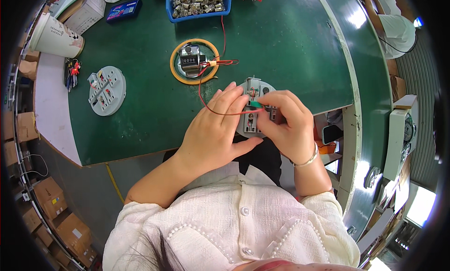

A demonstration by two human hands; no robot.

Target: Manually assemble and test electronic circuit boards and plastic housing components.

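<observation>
My left hand (212,126) reaches over the left side of a grey round plastic base (241,128), its long fingers stretched out and its thumb along the near edge, holding the base. On the base are raised slots with metal contacts and small wires. My right hand (289,123) pinches a green-sleeved wire end (255,103) between thumb and forefinger over the middle of the base. A thin red wire (213,111) runs from there to a silver tally counter (190,60), which sits inside an orange ring (174,74). What the green tip touches is hidden.
Another grey round base (108,90) lies at the left. A blue bin (199,17) of small bulbs stands at the far side. A paper cup (57,37), a blue box (123,10) and cartons (49,196) are leftward. Another person (391,29) is at far right.
</observation>
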